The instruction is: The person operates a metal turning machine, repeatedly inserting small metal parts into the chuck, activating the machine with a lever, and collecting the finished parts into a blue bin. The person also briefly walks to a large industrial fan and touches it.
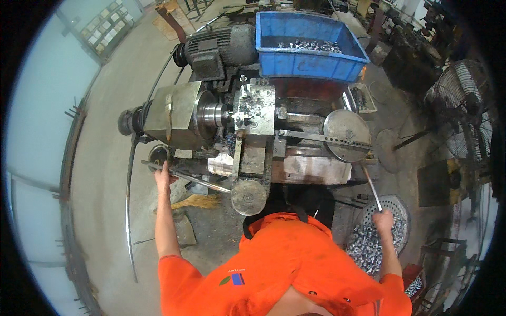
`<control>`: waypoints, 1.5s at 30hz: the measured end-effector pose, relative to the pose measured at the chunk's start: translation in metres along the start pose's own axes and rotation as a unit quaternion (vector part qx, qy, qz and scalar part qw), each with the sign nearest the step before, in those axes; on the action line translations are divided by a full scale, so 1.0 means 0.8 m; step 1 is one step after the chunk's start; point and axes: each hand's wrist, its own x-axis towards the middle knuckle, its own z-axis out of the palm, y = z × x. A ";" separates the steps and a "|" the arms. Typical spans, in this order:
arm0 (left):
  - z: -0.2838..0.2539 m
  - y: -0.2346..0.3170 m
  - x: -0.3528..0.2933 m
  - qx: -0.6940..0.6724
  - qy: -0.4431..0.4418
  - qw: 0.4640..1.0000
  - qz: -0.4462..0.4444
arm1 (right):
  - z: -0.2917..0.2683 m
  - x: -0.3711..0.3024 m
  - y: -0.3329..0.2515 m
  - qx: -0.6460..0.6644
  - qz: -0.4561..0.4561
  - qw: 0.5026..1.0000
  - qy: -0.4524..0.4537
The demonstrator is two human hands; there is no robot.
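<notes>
A metal lathe stands before me, its round chuck (pixel 211 115) beside a flat tool block (pixel 262 109). My left hand (pixel 164 180) is at a long metal lever (pixel 203 183), closed about the rod near its outer end; its fingers are partly hidden. That lever runs to a round metal disc (pixel 249 197) at the machine's front. On the right, my right hand (pixel 383 219) is wrapped round the end of a slanted metal rod (pixel 371 185). This rod rises toward a large round plate (pixel 347 135), crossed by a perforated flat bar (pixel 324 138).
A blue bin (pixel 311 66) holding small metal parts sits behind the lathe, beside a motor (pixel 219 48). Under my right hand is a perforated basket (pixel 401 206) of metal parts. A fan (pixel 464 108) stands far right. A straw broom (pixel 197 201) lies on the floor.
</notes>
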 end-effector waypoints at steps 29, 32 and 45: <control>-0.004 -0.010 0.014 0.084 -0.015 0.996 -0.030 | -0.022 0.052 0.011 -0.045 -0.033 0.998 -0.026; 0.005 -0.017 0.016 0.052 -0.030 0.998 -0.029 | -0.038 0.134 0.028 -0.168 -0.039 0.985 0.024; -0.002 -0.148 0.047 0.451 -0.093 0.873 0.162 | -0.020 0.111 -0.047 -0.071 -0.160 0.960 0.218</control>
